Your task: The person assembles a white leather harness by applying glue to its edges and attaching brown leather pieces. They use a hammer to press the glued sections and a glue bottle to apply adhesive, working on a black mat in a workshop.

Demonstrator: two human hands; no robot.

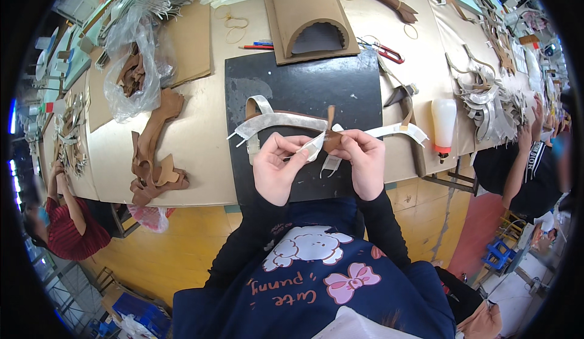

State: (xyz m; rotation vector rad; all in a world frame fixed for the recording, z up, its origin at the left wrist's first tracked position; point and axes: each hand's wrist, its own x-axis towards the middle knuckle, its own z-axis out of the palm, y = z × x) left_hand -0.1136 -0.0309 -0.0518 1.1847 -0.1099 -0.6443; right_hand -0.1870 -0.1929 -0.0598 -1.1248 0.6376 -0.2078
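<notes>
My left hand (pixel 277 167) pinches a small white strip (pixel 315 147) between thumb and fingers. Close beside it, my right hand (pixel 365 161) grips a small brown leather piece (pixel 333 139), one narrow end of which points up. The two pieces meet or overlap between my fingertips; whether they are joined I cannot tell. Behind my hands lies a curved strap piece (pixel 280 121), pale on its face with a brown edge and white tabs. Another white-edged strap (pixel 398 130) reaches out to the right. Everything is over a black work mat (pixel 298 83).
A cardboard arch form (pixel 310 4) stands behind the mat. Brown leather pieces (pixel 155 132) and a plastic bag (pixel 143 65) lie left. At right are a white bottle (pixel 443 126), a red-handled cutter (pixel 389 53) and piled straps (pixel 486 102). Co-workers (pixel 73 217) sit at both sides.
</notes>
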